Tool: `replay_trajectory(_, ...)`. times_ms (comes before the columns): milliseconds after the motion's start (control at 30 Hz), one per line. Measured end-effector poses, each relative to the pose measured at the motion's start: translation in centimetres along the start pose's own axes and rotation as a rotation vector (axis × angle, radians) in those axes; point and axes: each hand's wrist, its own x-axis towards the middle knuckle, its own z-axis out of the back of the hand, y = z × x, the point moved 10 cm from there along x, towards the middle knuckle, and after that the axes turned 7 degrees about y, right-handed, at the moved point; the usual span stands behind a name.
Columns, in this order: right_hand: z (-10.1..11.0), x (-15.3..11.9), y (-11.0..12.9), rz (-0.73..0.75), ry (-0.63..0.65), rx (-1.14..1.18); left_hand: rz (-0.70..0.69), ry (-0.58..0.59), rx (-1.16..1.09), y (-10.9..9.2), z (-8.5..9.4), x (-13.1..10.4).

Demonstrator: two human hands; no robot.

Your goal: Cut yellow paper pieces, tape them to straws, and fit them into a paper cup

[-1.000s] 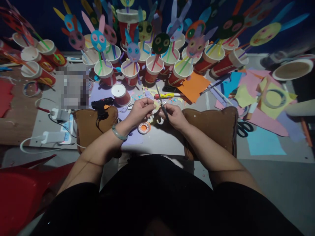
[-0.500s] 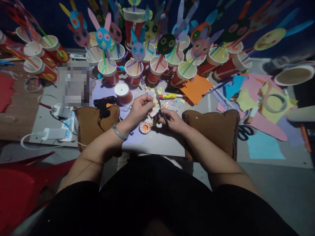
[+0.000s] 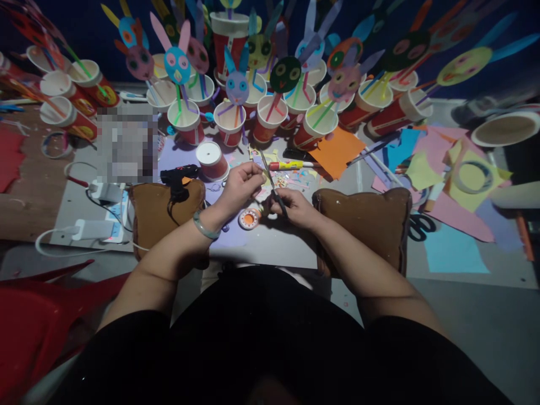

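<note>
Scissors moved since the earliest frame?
Yes, left: the scissors crossed over the marker a second ago; now they pass left of its red end.

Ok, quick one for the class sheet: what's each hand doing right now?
Left hand: fingers curled in a pinch; anything held is too small to tell.
Right hand: closed, holding the scissors.

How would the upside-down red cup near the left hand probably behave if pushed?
The cup looks like paper, so it is probably light and might slide easily. It rests on its wider rim, so it seems unlikely to tip or roll.
</note>
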Motion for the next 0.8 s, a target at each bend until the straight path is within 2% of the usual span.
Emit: replay_trajectory(800, -0.40, 0.12, 0.12, 0.010, 0.061, -0.054, -0.033, -0.016, 0.022, 0.19, 0.44, 0.21)
